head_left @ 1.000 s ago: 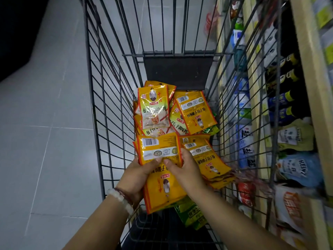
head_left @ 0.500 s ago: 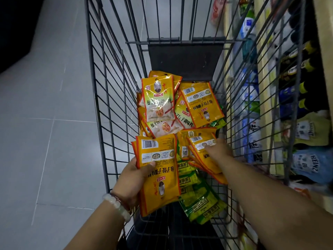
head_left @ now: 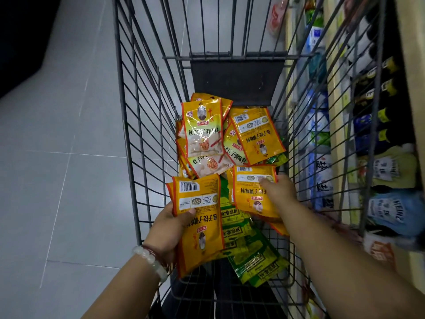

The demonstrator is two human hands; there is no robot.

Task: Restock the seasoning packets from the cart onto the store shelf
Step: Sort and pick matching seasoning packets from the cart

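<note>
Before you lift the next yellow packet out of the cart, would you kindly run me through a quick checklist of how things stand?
1. Left hand grips its yellow stack firmly: ok, thumb on the front, fingers behind.
2. Right hand has the next packet gripped: cannot tell, it lies on the packet's right edge and hides its own fingers.
3. That packet is free of others on top: ok.
4. Green packets stay out of the pick: ok, they lie below it.
5. More yellow packets remain in the cart: ok, a pile sits further in.
6. Shelf has room: cannot tell.
</note>
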